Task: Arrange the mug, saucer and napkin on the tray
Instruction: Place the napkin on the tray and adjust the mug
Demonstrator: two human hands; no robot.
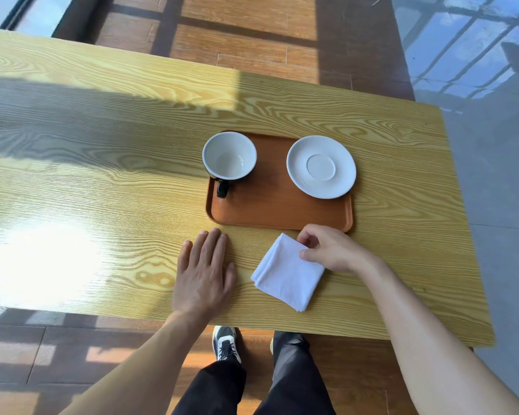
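Note:
A brown tray [270,205] lies on the wooden table. At its left end stands an empty mug [229,155], black outside and white inside, with its handle pointing toward me. A white saucer [321,166] rests on the tray's right end. In front of the tray, on the table, lies a folded white napkin [286,272]. My right hand [330,250] pinches the napkin's far right corner between thumb and fingers. My left hand [204,271] lies flat on the table to the left of the napkin, fingers spread, holding nothing.
The table [102,175] runs far to the left, with its near edge just under my wrists and its right edge past the tray. My legs and a shoe [225,344] show below the table on the wooden floor.

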